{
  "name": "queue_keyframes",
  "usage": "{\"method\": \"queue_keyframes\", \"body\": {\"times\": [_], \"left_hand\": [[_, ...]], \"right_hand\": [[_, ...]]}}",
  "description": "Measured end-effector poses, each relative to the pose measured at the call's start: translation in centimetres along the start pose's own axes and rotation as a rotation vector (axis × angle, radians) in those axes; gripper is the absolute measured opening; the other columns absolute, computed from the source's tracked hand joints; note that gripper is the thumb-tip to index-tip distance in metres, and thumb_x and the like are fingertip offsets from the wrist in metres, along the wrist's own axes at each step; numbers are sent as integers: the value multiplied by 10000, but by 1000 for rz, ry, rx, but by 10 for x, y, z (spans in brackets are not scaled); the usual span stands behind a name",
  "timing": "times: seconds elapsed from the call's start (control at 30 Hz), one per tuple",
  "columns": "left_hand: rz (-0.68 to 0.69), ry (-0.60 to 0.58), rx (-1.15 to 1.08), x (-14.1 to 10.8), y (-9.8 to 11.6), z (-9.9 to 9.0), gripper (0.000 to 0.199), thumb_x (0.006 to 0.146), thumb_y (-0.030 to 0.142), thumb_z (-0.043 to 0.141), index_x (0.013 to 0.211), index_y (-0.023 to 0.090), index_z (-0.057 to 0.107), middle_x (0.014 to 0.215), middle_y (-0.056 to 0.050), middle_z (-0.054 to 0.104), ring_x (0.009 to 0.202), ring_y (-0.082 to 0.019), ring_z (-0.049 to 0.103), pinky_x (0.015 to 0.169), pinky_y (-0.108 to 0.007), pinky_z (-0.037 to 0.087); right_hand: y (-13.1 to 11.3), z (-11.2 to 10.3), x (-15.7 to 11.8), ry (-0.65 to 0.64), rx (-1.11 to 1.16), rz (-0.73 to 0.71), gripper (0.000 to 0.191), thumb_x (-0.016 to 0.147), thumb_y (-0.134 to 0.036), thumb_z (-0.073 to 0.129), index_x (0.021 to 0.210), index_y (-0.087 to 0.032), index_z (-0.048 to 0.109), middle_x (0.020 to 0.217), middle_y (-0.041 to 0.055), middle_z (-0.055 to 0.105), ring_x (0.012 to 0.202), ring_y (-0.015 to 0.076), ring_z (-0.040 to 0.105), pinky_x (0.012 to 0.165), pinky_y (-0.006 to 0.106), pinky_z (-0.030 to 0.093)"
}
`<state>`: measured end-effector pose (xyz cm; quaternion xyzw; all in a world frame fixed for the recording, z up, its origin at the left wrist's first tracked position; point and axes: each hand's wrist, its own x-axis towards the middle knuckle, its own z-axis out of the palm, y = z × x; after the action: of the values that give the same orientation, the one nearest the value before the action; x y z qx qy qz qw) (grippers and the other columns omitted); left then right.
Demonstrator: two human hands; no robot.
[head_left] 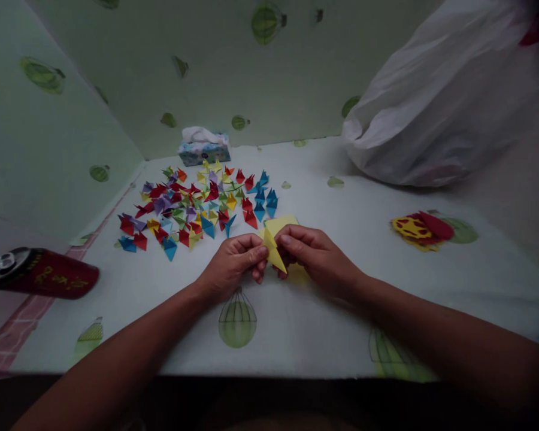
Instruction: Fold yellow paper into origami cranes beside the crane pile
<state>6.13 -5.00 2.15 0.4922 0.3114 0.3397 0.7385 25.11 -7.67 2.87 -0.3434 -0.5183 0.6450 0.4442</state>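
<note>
Between my two hands is a small piece of folded yellow origami paper [275, 254], held a little above the table with a point hanging downward. My left hand [238, 263] pinches its left side between thumb and fingers. On the other side, my right hand [314, 254] grips the paper's right edge, its thumb on top. Flat yellow paper [284, 224] lies just behind the fingers, partly hidden by them. Many folded paper cranes [193, 206] in red, blue, yellow, green and purple are spread over the table beyond my left hand.
A tissue box [204, 149] stands at the back against the wall. The red drink can [45, 272] is at the far left. To the right lie red and yellow paper cutouts [420, 230]. A big white plastic bag [413, 131] bulges at the back right.
</note>
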Motion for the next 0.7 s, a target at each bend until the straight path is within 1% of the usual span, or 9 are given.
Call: {"method": "queue_keyframes", "body": {"times": [0.07,0.17,0.27,0.4,0.57,0.7], "left_hand": [[-15,-11,7,0,0,-1,367,769,441,834,750,148,613,576,48,575,446,-50,481,492,-193,476],[-33,-46,7,0,-1,-2,371,775,445,832,738,149,611,574,46,581,446,-51,485,491,-193,473],[-30,-73,-8,-1,-2,-3,366,782,439,829,738,147,612,574,39,595,441,-52,486,479,-189,460],[-44,-72,2,-1,-1,-3,399,766,468,837,731,147,604,560,37,593,434,-55,485,471,-189,448],[-40,-61,25,-1,-1,-2,395,766,461,839,726,149,600,555,41,589,436,-51,479,479,-186,445],[-61,-71,29,-1,-1,-3,384,765,460,839,749,152,611,562,42,596,440,-54,491,477,-188,445]], "right_hand": [[2,-1,1,-27,82,-5,302,922,-467,676,841,-185,602,719,-11,647,601,109,618,606,251,515],[4,-2,1,-75,154,25,305,874,-444,753,890,-183,597,723,-12,672,599,113,640,597,245,521],[4,-2,2,-107,201,40,299,874,-426,760,900,-178,595,729,-6,689,606,117,659,596,240,528],[2,-2,2,-124,204,49,292,871,-414,765,899,-177,597,725,-4,693,608,116,657,597,239,531],[2,-2,1,-113,176,41,312,863,-440,764,895,-178,599,726,-2,681,612,119,642,595,249,536],[3,-2,0,-91,167,62,331,826,-433,798,887,-184,590,685,-23,648,600,124,643,588,250,534]]}}
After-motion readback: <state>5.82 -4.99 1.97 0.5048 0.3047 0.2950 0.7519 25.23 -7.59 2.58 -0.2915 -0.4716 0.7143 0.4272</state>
